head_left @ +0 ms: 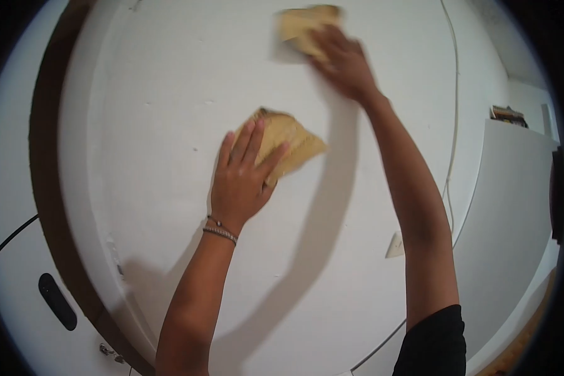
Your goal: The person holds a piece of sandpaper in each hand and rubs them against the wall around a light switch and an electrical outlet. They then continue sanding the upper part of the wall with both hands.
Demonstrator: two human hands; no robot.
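Two yellow cloths are pressed to the white wall (169, 125), one under each hand. My left hand (241, 178), with a bracelet at the wrist, lies with fingers stretched over the left cloth (297, 147) and holds it flat on the wall. Its right corner sticks out past my fingers. Higher up and to the right, my right hand (344, 62) holds the other cloth (297, 25) against the wall. That hand and its cloth are smeared by motion, and a dark patch shows along the cloth's lower edge.
A dark brown frame (47, 156) borders the wall at left, beside a black oblong handle (57, 301). On the right are a thin cable (455, 75), a wall outlet (395, 244) and a tall white panel (507, 207) with items (509, 117) on top.
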